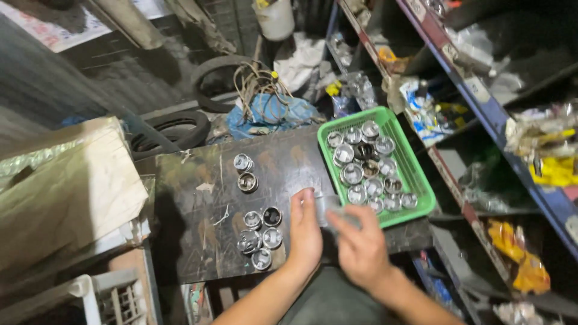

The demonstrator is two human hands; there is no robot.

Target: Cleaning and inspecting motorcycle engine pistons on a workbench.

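My left hand (305, 232) and my right hand (360, 244) meet over the dark board (198, 241) and together hold a small clear plastic bag (330, 207), blurred by motion. What is in the bag cannot be made out. Right beside them a green plastic basket (417, 174) holds several round metal pistons (352, 174). To the left of my left hand a cluster of several pistons (262, 232) stands on the board. Two more pistons (245, 172) stand farther back on it.
Metal shelving (481, 102) packed with bagged parts runs along the right. Tyres (180, 129), a blue bag with coiled wire (268, 108) and a white bucket (276, 18) lie behind the board. A cardboard box (66, 186) and a white crate (102, 295) sit at left.
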